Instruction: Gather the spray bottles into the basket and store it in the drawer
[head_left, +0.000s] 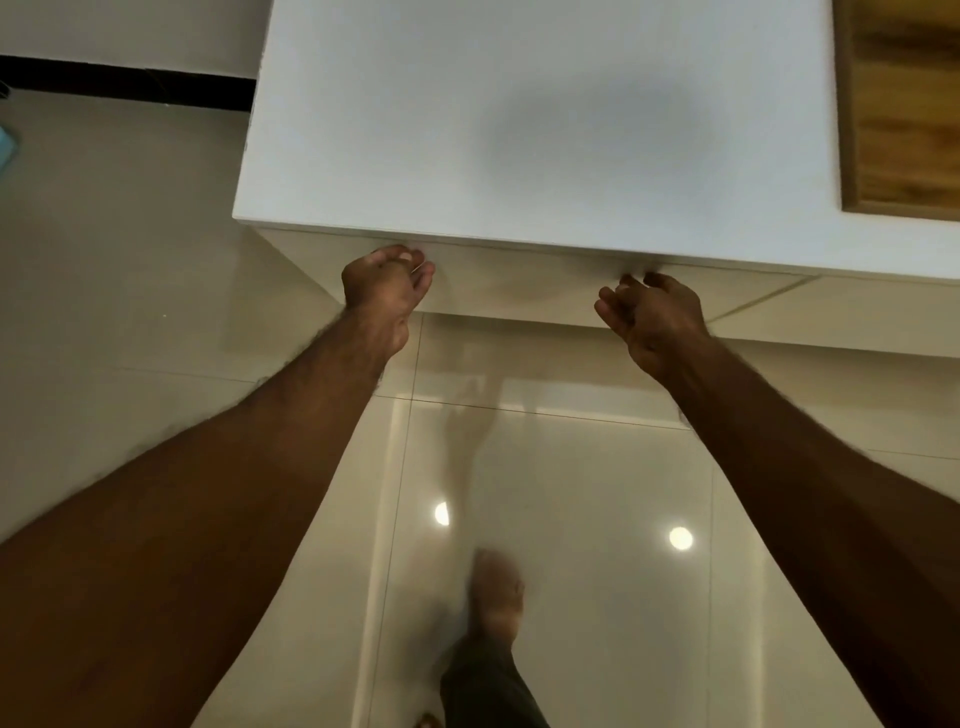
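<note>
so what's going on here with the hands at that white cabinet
A person stands over a white flat-topped cabinet, both bare arms stretched out. The left hand and right hand are curled at the top edge of its pale drawer front, which looks shut. No spray bottles or basket are in view. One bare foot shows on the glossy tiled floor.
</note>
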